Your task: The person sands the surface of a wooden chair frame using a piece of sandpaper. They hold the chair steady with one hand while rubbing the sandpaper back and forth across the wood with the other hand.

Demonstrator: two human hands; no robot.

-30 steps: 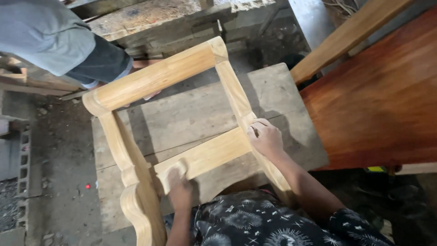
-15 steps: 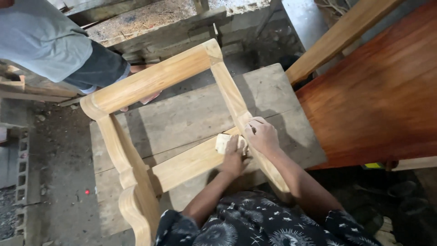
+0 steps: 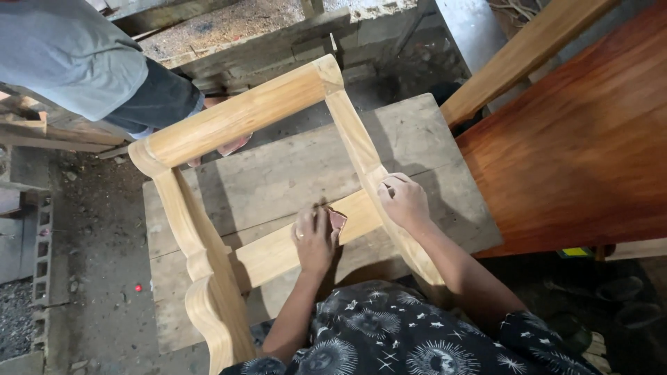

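Your bench [image 3: 292, 173], a slab of grey weathered planks, fills the middle of the view and stands on a dusty floor [image 3: 90, 236]. To your right a large reddish-brown panel [image 3: 583, 146] lies just beside the bench, with a pale beam [image 3: 514, 62] slanting along its far edge. On the bench rests the frame [image 3: 236, 118], an unfinished piece of pale wood: a rounded top rail on the far side, a curved shaped leg [image 3: 201, 278] on your left, a straight side rail [image 3: 361, 149] on your right, and a crossbar [image 3: 278, 250] joining the two sides near you. A second person in a grey top and dark trousers [image 3: 90, 62] stands beyond the frame at the upper left, a foot showing through the frame opening. Your right hand [image 3: 404, 201] is clamped on the side rail where the crossbar meets it, fingers curled over the wood. Your left hand [image 3: 314, 239] lies flat on the crossbar, near the right hand but not touching it, and presses down on the sandpaper [image 3: 338, 219], a small reddish piece whose corner shows just past the fingertips. A ring [image 3: 299, 235] sits on one finger of the left hand. Your dark patterned shirt [image 3: 396, 333] fills the bottom edge.
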